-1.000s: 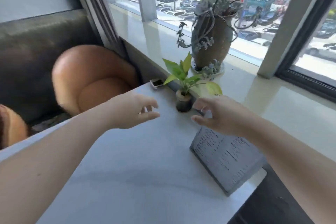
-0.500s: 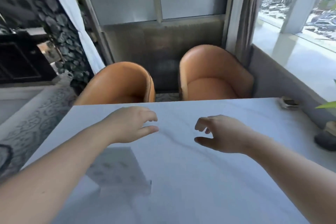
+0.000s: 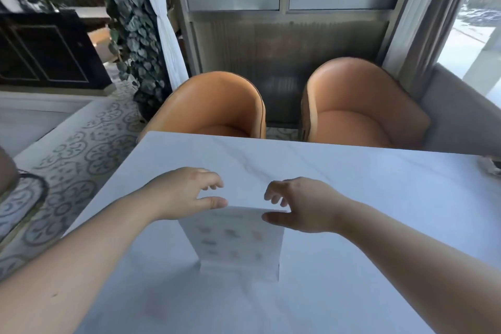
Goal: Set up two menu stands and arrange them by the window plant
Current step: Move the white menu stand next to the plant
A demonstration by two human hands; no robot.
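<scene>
Head view: left hand [image 3: 187, 192] and right hand [image 3: 301, 205], both spread and empty, are flanking the menu stand [image 3: 238, 236] on the worktop [image 3: 379, 198]; gripping its top corners probably comes next.

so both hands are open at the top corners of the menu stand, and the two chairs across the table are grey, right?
Not grey. The head view shows both chairs orange. The rest holds: left hand and right hand open at the top corners of the menu stand on the table.
</scene>
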